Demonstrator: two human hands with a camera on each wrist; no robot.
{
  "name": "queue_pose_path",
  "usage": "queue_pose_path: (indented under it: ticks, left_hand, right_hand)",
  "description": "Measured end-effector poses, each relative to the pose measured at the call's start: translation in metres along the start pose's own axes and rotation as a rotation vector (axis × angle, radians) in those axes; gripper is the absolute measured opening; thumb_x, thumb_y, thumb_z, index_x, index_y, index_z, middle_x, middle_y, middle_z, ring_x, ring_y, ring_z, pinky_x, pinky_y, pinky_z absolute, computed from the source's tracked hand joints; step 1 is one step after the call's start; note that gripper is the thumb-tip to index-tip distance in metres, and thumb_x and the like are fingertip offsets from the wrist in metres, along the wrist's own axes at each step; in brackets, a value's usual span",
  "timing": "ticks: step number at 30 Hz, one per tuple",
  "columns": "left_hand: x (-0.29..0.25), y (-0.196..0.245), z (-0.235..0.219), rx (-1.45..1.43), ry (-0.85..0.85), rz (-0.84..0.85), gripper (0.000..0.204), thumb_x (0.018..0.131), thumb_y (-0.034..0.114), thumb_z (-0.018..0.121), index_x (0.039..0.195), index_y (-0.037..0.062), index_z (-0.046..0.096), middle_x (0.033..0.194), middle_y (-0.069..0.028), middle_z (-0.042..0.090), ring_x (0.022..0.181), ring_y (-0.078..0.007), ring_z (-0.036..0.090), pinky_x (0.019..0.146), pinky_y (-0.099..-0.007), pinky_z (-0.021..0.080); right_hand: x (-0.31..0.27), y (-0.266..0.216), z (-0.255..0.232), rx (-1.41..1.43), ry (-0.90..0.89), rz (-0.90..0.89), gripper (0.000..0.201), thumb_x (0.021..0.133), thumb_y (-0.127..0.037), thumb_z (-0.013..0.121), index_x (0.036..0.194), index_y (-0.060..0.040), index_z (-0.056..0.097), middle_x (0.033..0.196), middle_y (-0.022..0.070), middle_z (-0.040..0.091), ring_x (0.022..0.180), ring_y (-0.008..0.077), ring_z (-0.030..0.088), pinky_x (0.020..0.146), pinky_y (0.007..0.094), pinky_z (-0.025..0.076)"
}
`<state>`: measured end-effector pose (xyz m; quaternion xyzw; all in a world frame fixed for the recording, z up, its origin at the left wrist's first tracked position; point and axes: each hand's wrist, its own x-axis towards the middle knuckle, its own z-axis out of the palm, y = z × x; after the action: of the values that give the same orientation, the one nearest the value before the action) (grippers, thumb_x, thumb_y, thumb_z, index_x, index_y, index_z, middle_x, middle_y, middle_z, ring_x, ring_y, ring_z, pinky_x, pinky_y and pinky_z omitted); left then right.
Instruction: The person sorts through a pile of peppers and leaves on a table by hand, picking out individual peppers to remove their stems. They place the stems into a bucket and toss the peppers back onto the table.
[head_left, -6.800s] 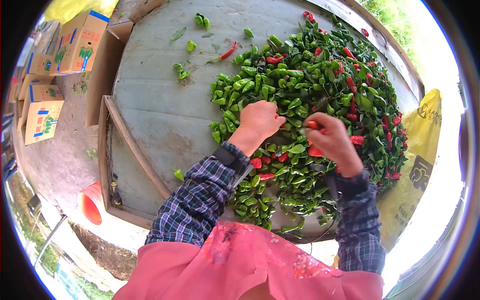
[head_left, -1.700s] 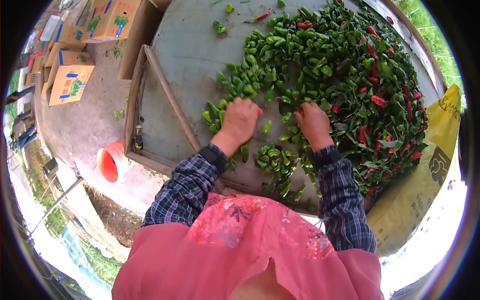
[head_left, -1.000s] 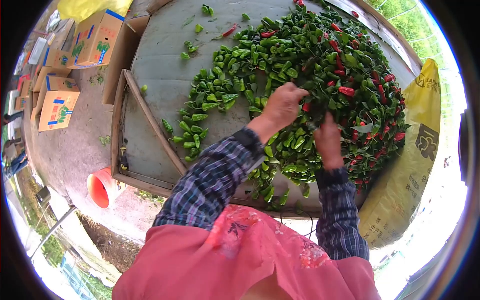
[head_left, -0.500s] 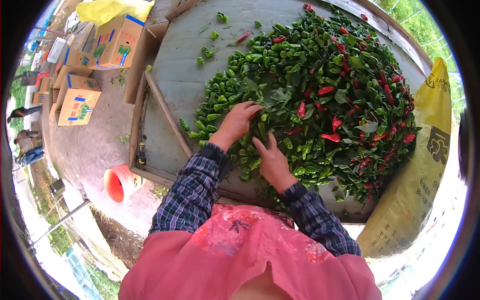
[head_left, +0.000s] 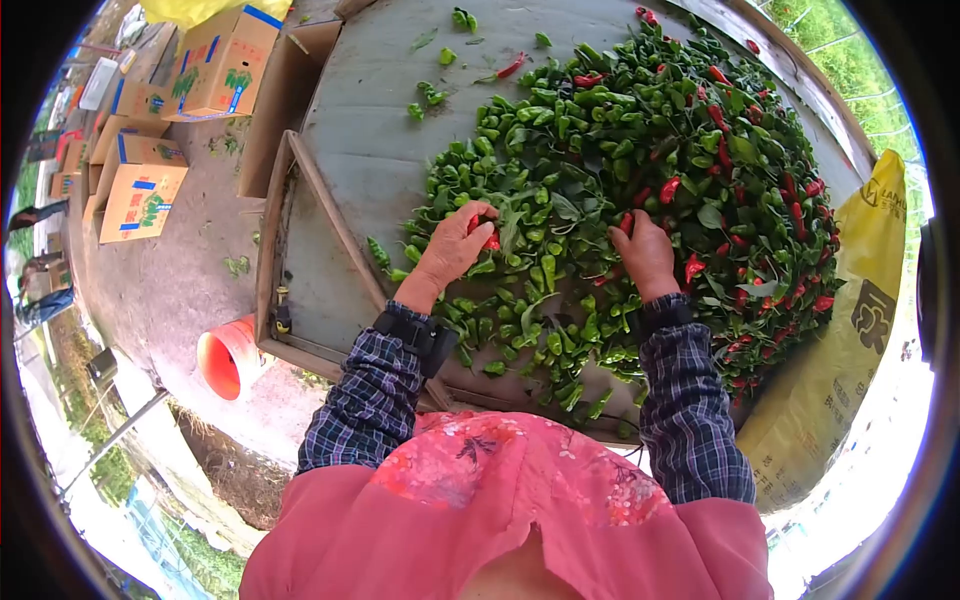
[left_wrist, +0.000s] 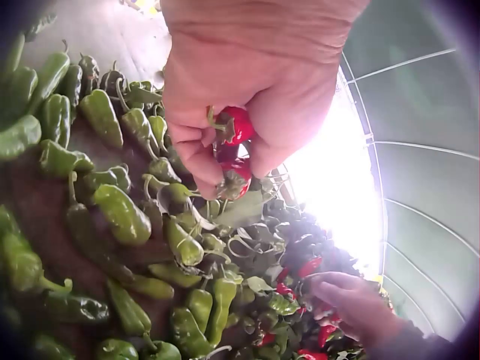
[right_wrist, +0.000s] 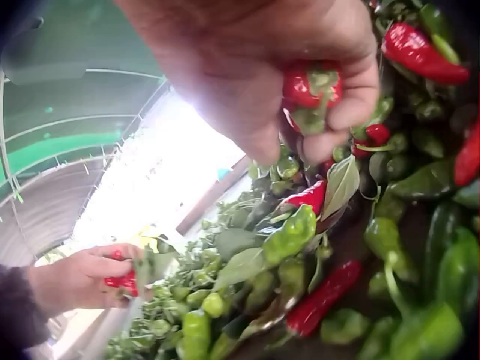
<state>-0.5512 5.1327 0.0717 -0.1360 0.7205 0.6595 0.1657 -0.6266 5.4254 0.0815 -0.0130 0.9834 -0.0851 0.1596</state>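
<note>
In the head view my left hand (head_left: 450, 248) is above the left part of a heap of green peppers (head_left: 545, 110). Its fingers and thumb curl round red peppers (left_wrist: 238, 126), two of which show in the left wrist view. Green leaves (head_left: 513, 222) overlap its fingertips. My right hand (head_left: 645, 250) is farther right, over the leafier part of the heap, and grips a red pepper (right_wrist: 298, 86) with its green stem end showing. Under that hand, another red pepper (right_wrist: 324, 298) lies among green ones and leaves.
The heap lies on a grey table with a wooden edge strip (head_left: 335, 215). A yellow sack (head_left: 835, 370) hangs at the right edge. Cardboard boxes (head_left: 225, 62) stand at the left, an orange bucket (head_left: 228, 358) below them. People's legs show at the far left.
Half a second ago the right hand was beside the left with thumb and finger spread; it has moved right and now grips a red pepper. The left hand has shifted slightly left and down.
</note>
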Motion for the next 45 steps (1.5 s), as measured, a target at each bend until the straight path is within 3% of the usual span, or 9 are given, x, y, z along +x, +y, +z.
queue_pose_path:
  ticks: [7,9,12,19,23,31,38,40,45]
  left_hand:
    - [-0.028,-0.018,-0.022,0.035,0.169,-0.279,0.023,0.089,0.010,0.054,0.111,0.0057,0.055,0.095,-0.0098,0.060,0.086,-0.0202,0.062,0.076,-0.0355,0.050]
    - [-0.031,-0.040,-0.024,0.536,0.597,0.205,0.022,0.088,0.010,0.054,0.110,0.0066,0.057,0.101,-0.0151,0.059,0.092,-0.0291,0.060,0.078,-0.0385,0.049]
    - [-0.034,-0.025,-0.015,0.820,0.801,0.404,0.021,0.086,0.010,0.055,0.107,0.0073,0.059,0.104,-0.0157,0.058,0.091,-0.0324,0.058,0.078,-0.0386,0.048]
    - [-0.027,-0.006,0.040,0.799,0.427,0.321,0.015,0.080,0.022,0.066,0.090,0.0123,0.061,0.085,-0.0110,0.053,0.069,-0.0310,0.061,0.058,-0.0410,0.050]
    - [0.006,-0.010,0.043,0.910,0.412,0.236,0.019,0.079,0.023,0.067,0.092,0.0110,0.061,0.088,-0.0120,0.052,0.073,-0.0315,0.062,0.061,-0.0420,0.052]
    - [0.004,-0.020,0.031,1.101,0.245,0.156,0.026,0.078,0.020,0.066,0.100,0.0088,0.057,0.093,-0.0128,0.053,0.082,-0.0332,0.061,0.070,-0.0425,0.051]
    - [-0.048,-0.032,-0.006,0.213,0.188,-0.025,0.042,0.089,0.021,0.057,0.128,0.0098,0.045,0.077,-0.0074,0.062,0.071,-0.0178,0.061,0.058,-0.0307,0.048]
    - [-0.068,-0.026,-0.016,-0.373,-0.007,-0.359,0.042,0.094,0.024,0.050,0.133,0.0106,0.041,0.081,-0.0037,0.062,0.069,-0.0111,0.058,0.051,-0.0225,0.045]
    - [-0.104,-0.019,0.002,-0.877,-0.282,-0.328,0.044,0.091,0.036,0.056,0.125,0.0109,0.044,0.100,-0.0096,0.061,0.081,-0.0190,0.063,0.052,-0.0203,0.047]
  right_hand:
    - [-0.040,0.016,-0.020,0.929,-0.029,0.161,0.039,0.085,-0.019,0.058,0.120,-0.0031,0.052,0.078,0.0043,0.060,0.062,0.0115,0.056,0.058,0.0253,0.048]
    - [-0.058,0.026,-0.021,1.187,-0.042,0.259,0.032,0.086,-0.015,0.056,0.116,-0.0043,0.054,0.079,0.0011,0.058,0.061,0.0078,0.053,0.056,0.0226,0.046]
    - [-0.075,0.039,-0.015,1.482,-0.125,0.225,0.019,0.088,-0.008,0.053,0.106,-0.0063,0.055,0.081,-0.0004,0.057,0.060,0.0059,0.050,0.054,0.0214,0.044]
    - [-0.093,0.021,-0.019,0.625,-0.274,-0.069,0.016,0.080,-0.015,0.067,0.077,-0.0032,0.057,0.057,0.0000,0.051,0.054,0.0103,0.053,0.050,0.0278,0.041]
    - [-0.086,0.019,-0.018,0.258,-0.060,-0.186,0.023,0.073,-0.020,0.069,0.092,-0.0086,0.064,0.069,0.0124,0.062,0.067,0.0308,0.062,0.058,0.0410,0.048]
    - [-0.064,-0.006,-0.002,-0.134,-0.246,-0.261,0.026,0.072,-0.024,0.069,0.088,-0.0079,0.057,0.075,0.0120,0.064,0.073,0.0341,0.063,0.063,0.0453,0.050]
    - [-0.085,0.011,0.010,0.135,-0.269,-0.205,0.031,0.075,-0.025,0.065,0.102,-0.0108,0.059,0.079,0.0132,0.065,0.075,0.0340,0.063,0.065,0.0428,0.050]
    - [-0.090,0.018,0.010,0.210,-0.293,-0.164,0.032,0.076,-0.026,0.064,0.105,-0.0119,0.060,0.078,0.0134,0.065,0.074,0.0334,0.063,0.065,0.0417,0.050]
    - [-0.101,0.026,0.004,0.452,-0.370,-0.043,0.030,0.080,-0.027,0.063,0.106,-0.0107,0.062,0.069,0.0082,0.062,0.060,0.0222,0.060,0.057,0.0346,0.046]
